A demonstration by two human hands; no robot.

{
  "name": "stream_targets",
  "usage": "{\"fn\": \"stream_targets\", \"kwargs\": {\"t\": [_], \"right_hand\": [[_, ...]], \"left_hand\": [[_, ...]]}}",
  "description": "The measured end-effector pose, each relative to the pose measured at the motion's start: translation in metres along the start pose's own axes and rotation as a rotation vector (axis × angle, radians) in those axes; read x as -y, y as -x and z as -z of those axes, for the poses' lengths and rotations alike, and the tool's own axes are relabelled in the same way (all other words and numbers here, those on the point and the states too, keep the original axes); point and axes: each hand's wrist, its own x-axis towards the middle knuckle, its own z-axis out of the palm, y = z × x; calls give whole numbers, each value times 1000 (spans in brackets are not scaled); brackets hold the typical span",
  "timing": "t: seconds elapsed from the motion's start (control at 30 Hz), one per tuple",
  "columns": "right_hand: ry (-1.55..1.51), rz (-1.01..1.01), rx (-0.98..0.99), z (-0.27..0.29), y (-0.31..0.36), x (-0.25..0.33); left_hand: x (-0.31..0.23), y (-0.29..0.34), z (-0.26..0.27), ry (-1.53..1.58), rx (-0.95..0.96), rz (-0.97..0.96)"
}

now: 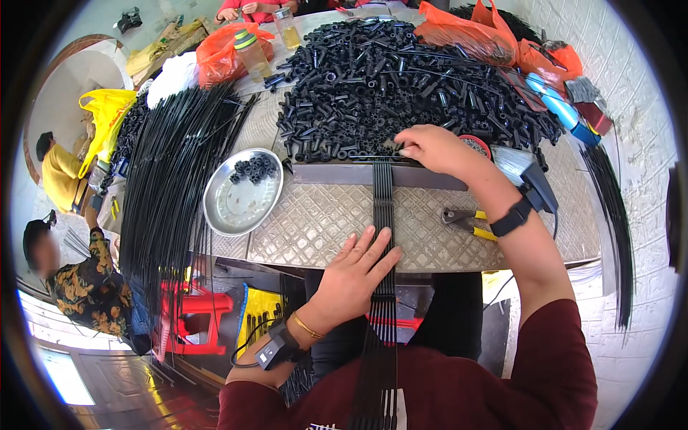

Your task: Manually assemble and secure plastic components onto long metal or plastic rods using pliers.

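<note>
Several thin black rods (384, 204) lie side by side in a flat row, running from my lap across the table edge. My left hand (352, 276) rests flat on them with its fingers spread. At their far ends my right hand (432, 149) has thumb and fingers closed together, right against the pile of black tubular parts (358, 93); what they pinch, if anything, is too small to tell. A dark grey bar (322, 173) lies crosswise at the rod ends. Yellow-handled pliers (464, 215) sit on the table to the right.
A metal bowl (208, 204) with small black pieces stands left, beside a big bundle of black rods (168, 172). A small red dish (488, 149) is behind my right wrist. Bottles (252, 56) and orange bags (469, 32) stand farther back. Other people (79, 279) sit left and across.
</note>
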Motion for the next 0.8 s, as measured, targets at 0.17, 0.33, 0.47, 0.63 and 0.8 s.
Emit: {"fn": "stream_targets", "kwargs": {"t": [0.17, 0.33, 0.47, 0.63, 0.8], "right_hand": [[43, 127, 172, 50, 65, 77], [-273, 393, 356, 19, 129, 174], [-177, 419, 302, -13, 126, 196], [-126, 415, 205, -17, 121, 198], [-157, 467, 124, -9, 122, 192]], "left_hand": [[1, 7, 4, -20, -18, 10], [-1, 7, 8, 43, -18, -1], [4, 6, -2, -36, -73, -48], [2, -1, 21, 8, 7, -115], [31, -24, 48, 192, 157, -42]]}}
